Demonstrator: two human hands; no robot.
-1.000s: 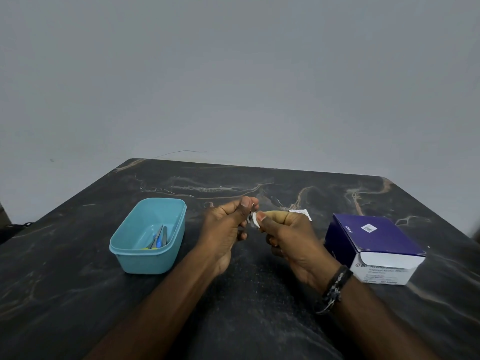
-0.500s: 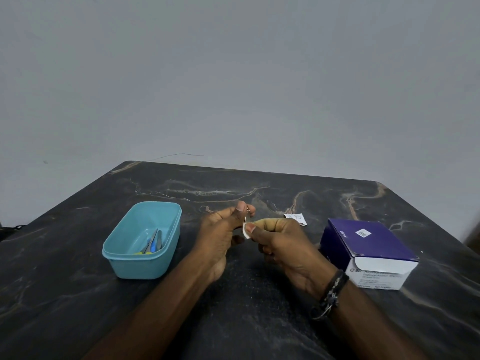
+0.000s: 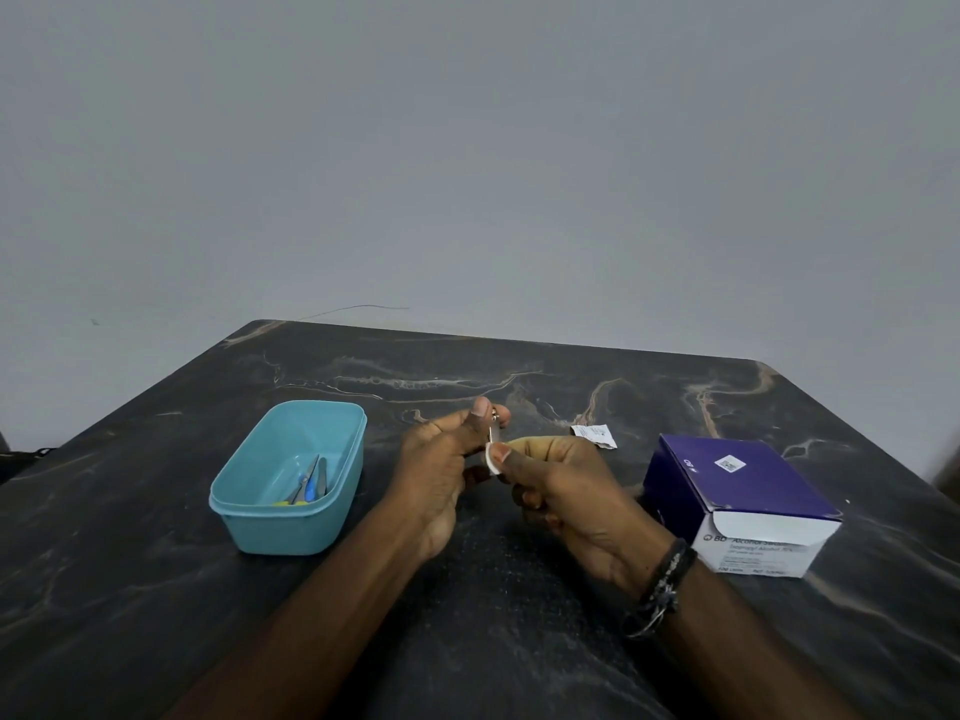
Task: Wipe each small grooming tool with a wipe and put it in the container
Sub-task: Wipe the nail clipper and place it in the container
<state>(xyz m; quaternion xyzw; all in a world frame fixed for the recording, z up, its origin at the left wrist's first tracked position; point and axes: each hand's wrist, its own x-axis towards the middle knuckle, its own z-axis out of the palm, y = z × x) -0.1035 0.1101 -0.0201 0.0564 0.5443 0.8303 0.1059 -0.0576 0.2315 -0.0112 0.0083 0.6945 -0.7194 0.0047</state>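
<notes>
Plain room: dark marble-look table (image 3: 519,366) against a bare grey wall (image 3: 467,148).

Hands: two, the left hand (image 3: 441,470) and the right hand (image 3: 566,491)
Containers: one teal container (image 3: 291,527)
Tools in the container: at least two, exact number unclear (image 3: 310,480)
Tools held: one small metal tool (image 3: 493,431)
Wipes: one white wipe (image 3: 491,459)
Boxes: one purple box (image 3: 727,491)
Torn sachets: one (image 3: 595,435)
Bracelets: one (image 3: 660,589)
Tables: one dark table (image 3: 156,589)
</notes>
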